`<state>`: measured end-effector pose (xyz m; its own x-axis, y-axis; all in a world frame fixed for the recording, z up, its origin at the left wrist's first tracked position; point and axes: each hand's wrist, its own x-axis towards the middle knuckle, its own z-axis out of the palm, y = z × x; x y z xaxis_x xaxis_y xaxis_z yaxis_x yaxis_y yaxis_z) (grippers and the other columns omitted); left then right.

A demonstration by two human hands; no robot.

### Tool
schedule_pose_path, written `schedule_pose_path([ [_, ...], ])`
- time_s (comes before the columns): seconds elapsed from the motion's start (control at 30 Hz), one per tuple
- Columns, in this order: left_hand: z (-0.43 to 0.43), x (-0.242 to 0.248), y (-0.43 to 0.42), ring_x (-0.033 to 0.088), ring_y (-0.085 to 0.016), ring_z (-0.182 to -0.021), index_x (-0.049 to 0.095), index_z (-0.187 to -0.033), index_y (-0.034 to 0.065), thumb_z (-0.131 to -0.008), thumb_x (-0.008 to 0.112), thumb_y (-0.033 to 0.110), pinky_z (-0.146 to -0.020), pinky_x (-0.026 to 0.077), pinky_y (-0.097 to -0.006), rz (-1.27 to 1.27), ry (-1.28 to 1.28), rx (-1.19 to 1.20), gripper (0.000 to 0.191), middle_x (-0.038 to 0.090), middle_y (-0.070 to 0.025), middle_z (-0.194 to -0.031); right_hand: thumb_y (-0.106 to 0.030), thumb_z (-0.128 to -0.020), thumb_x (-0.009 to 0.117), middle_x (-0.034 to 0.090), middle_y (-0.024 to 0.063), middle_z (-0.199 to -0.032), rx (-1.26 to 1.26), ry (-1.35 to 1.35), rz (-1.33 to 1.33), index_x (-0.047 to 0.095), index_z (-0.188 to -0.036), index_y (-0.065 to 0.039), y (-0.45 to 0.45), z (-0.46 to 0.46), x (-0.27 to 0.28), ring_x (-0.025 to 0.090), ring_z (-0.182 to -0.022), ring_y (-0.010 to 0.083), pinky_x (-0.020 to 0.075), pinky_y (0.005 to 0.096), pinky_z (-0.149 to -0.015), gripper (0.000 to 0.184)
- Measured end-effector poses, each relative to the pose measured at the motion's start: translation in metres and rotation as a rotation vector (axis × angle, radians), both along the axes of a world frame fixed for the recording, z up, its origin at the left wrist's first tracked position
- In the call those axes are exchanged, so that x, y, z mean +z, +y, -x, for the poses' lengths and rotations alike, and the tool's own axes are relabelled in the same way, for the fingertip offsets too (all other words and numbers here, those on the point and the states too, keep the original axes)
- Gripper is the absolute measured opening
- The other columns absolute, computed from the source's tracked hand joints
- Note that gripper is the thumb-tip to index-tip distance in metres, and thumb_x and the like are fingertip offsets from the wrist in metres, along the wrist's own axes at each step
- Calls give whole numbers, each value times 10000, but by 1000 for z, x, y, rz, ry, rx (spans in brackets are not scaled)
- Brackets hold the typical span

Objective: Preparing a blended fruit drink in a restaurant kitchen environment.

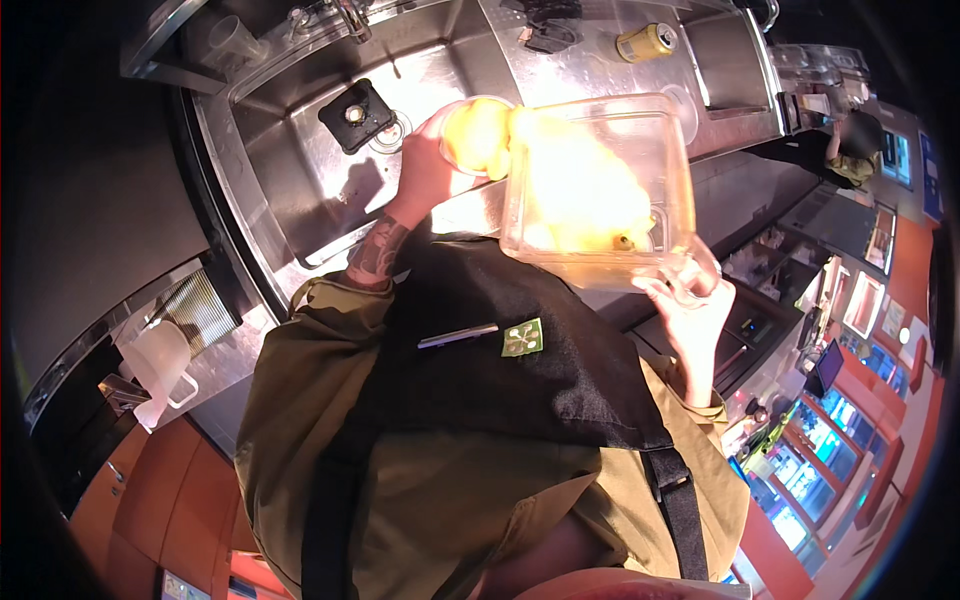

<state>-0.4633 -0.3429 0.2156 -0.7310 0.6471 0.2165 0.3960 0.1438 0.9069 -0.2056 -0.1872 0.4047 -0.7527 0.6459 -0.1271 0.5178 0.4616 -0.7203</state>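
Note:
My left hand [426, 161] is wrapped around a round cup [480, 139] filled with bright yellow-orange contents, above the front of the sink. My right hand [694, 315] grips the handle [697, 270] of a clear square jar, like a blender jug [592, 268]. The jug is tilted, its left corner at the cup's rim. Yellow contents in the jug are washed out by glare, so I cannot tell their texture. A small dark spot shows near the jug's lower right inside.
In the steel sink [262, 165] lies a black square pad [356, 114] by the drain [391, 135]. A faucet [352, 19] is behind. A yellow can [646, 43] and dark cloth-like item [551, 30] lie on the counter. A white pitcher [157, 360] is left; another person [855, 150] is far right.

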Motion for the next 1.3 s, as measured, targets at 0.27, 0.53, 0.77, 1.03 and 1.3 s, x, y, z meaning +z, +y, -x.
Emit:
schedule_pose_path([
  [0.27,29,1,-7,644,-228,-935,575,-1139,20,-542,835,186,-849,507,-327,-144,-6,-362,672,649,-125,-1033,-101,-597,851,519,57,-721,99,-39,-143,548,-738,9,22,-7,29,494,-626,125,421,248,-568,352],
  [0.53,32,21,-6,634,-202,-920,586,-1163,73,-485,790,55,-857,508,-314,-9,-3,-473,708,656,-106,-1027,-147,-607,811,507,77,-552,392,-263,-328,581,-711,27,30,27,58,419,-508,81,377,242,-488,306],
  [0.77,24,-2,-12,616,-162,-986,567,-1172,42,-511,847,104,-890,494,-315,-76,-203,-325,721,655,-88,-1047,-57,-556,712,383,87,-515,344,-167,-247,433,-606,-14,30,23,57,360,-450,181,336,267,-459,286],
  [1.03,11,-11,3,615,-173,-993,543,-1177,-4,-525,873,197,-894,492,-310,-157,-129,-176,758,623,-116,-1109,-160,-576,832,369,31,-521,220,-98,-258,475,-608,-2,26,-2,42,315,-471,92,293,257,-441,392],
  [1.3,18,14,3,591,-145,-1025,511,-1238,41,-492,881,155,-934,467,-309,-199,-358,-248,840,625,-63,-1117,-198,-517,905,565,57,-943,221,-344,-284,615,-1035,13,39,-48,17,514,-889,177,424,295,-810,630],
])
